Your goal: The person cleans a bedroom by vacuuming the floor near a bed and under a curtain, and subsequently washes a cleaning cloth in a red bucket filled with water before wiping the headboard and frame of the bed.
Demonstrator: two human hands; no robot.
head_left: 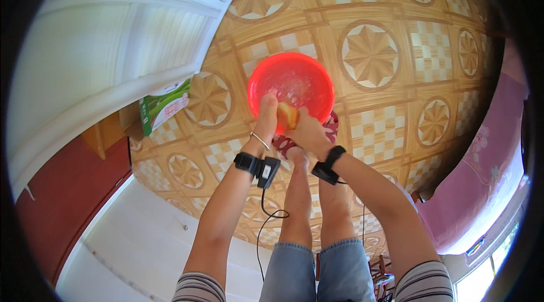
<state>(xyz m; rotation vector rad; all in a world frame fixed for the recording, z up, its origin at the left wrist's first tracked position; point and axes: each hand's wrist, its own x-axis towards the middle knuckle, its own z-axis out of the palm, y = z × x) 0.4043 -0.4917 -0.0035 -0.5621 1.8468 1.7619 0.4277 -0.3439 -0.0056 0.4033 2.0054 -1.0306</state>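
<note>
A round red plastic basin (254,83) with clear, rippling water in it stands on the floor in front of my feet. Over its near side, my left hand (267,112) and my right hand (309,131) come together around a small yellow-and-orange thing (287,115); its kind I cannot make out. The right hand closes on it from the right, fingers bent. Against its left side lies my left hand, seen edge-on, with most of its fingers hidden. A bangle and a black strapped device (258,167) are on the left forearm; another black device (327,167) is on the right wrist.
Patterned wood-look tiles (370,55) cover the floor. A white panelled cabinet (141,41) rises at the left, with a green-and-white carton (165,108) beside it. A pink-covered bed or sofa (476,171) is at the right. Black cables (262,220) hang from the wrist devices.
</note>
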